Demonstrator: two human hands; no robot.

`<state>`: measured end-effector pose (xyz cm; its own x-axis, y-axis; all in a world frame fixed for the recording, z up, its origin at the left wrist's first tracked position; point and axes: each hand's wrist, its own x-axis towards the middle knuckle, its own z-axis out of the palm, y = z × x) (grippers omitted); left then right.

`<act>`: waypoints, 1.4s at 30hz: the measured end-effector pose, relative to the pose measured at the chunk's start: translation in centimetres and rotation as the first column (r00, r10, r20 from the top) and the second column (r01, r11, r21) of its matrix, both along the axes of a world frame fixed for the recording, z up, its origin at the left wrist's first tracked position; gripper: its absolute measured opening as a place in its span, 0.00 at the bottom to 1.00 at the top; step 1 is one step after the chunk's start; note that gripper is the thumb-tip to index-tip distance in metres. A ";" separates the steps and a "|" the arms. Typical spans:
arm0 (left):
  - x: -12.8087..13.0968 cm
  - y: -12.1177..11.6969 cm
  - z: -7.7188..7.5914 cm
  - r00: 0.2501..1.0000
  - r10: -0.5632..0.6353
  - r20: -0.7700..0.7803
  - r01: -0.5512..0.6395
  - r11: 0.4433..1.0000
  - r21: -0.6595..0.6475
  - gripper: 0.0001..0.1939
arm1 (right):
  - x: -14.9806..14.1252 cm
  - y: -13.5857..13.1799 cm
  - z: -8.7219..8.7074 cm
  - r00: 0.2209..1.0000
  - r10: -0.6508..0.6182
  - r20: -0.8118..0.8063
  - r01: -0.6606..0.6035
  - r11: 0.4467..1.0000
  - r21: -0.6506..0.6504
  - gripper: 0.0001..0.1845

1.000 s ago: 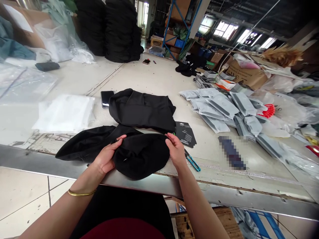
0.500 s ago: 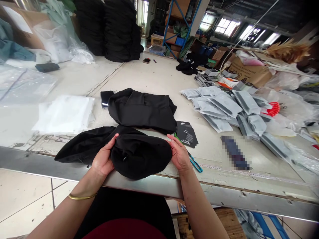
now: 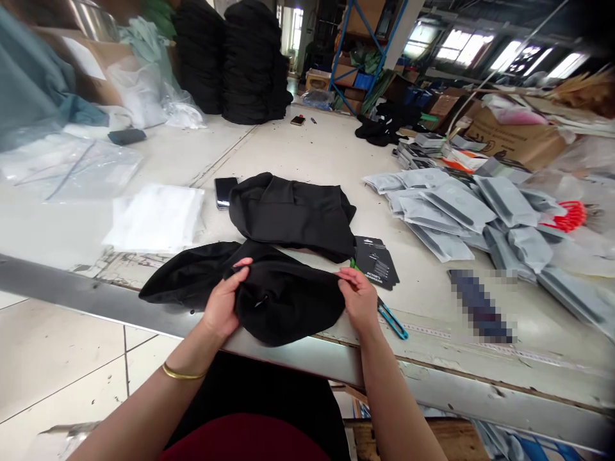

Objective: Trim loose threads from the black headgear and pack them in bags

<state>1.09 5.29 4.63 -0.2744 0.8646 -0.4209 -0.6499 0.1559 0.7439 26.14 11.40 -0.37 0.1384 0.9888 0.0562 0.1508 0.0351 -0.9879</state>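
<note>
At the table's front edge I hold a black cloth headgear piece, its rounded opening turned toward me and a small white spot inside. My left hand grips its left rim, thumb on top. My right hand pinches the right end of the rim between thumb and fingertips. More black cloth spreads out behind my left hand; whether it is a separate piece I cannot tell. Just beyond lies a folded black cloth piece. Black printed cards and a blue-handled tool lie near my right hand.
White plastic bags lie at the left, beside a phone. Grey packaged pouches are heaped at the right. Tall stacks of black cloth stand at the back. A measuring tape runs along the front edge.
The camera view has swung left, so the scene sits farther right. The cloth's opening looks narrower and more pulled out toward my right hand, whose fingers have closed into a tighter pinch.
</note>
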 end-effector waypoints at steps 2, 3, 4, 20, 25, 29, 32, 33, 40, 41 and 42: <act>0.9 -1.7 0.8 0.926 -0.162 -0.340 0.212 0.970 0.115 0.17 | 0.2 0.3 -0.8 0.994 -0.089 0.061 0.085 0.994 0.065 0.16; 1.5 -2.6 1.4 0.825 -0.234 -0.514 0.354 0.924 0.146 0.19 | 0.3 0.5 -1.2 0.990 -0.117 0.073 0.112 0.991 0.080 0.16; 2.2 -3.5 1.9 0.698 -0.287 -0.656 0.493 0.857 0.150 0.22 | 0.4 0.7 -1.5 0.986 -0.140 0.089 0.132 0.987 0.091 0.17; -5.5 -7.7 1.6 0.140 -0.052 -0.989 0.530 0.847 0.030 0.07 | -3.7 -11.9 2.5 0.544 0.193 0.817 -0.725 0.598 0.341 0.20; -11.3 -10.7 -2.0 -0.364 0.053 -0.930 0.559 0.811 -0.173 0.29 | -4.9 -13.9 -1.2 0.244 0.107 0.964 -0.826 0.544 0.149 0.28; -12.4 -11.7 -4.2 -0.528 0.031 -0.849 0.531 0.792 -0.301 0.36 | -5.3 -13.4 -1.8 0.286 -0.005 0.958 -0.822 0.512 0.248 0.25; -12.6 -11.5 -4.9 -0.540 0.053 -0.840 0.495 0.827 -0.266 0.26 | -4.6 -12.8 -0.9 0.365 0.057 0.929 -0.823 0.486 0.294 0.24; -12.7 -11.4 -4.9 -0.529 0.071 -0.846 0.499 0.832 -0.243 0.24 | -4.2 -12.6 -0.5 0.408 0.100 0.908 -0.815 0.489 0.312 0.23; -13.0 -11.3 -4.6 -0.386 0.151 -0.910 0.542 0.835 -0.092 0.20 | -3.2 -12.9 1.4 0.490 0.018 0.872 -0.733 0.549 0.401 0.18; -12.8 -11.2 -4.5 -0.374 0.155 -0.914 0.534 0.842 -0.076 0.20 | -3.9 -13.3 1.1 0.427 0.013 0.904 -0.767 0.534 0.355 0.20; -12.5 -11.0 -4.5 -0.366 0.156 -0.917 0.525 0.848 -0.065 0.19 | -4.8 -13.8 0.6 0.375 0.008 0.927 -0.790 0.525 0.315 0.23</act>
<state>-11.43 -5.75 0.16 0.2316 0.9036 0.3604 0.8912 -0.3456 0.2938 21.32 -2.35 0.20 -0.7569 0.4725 0.4515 0.5074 0.8603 -0.0497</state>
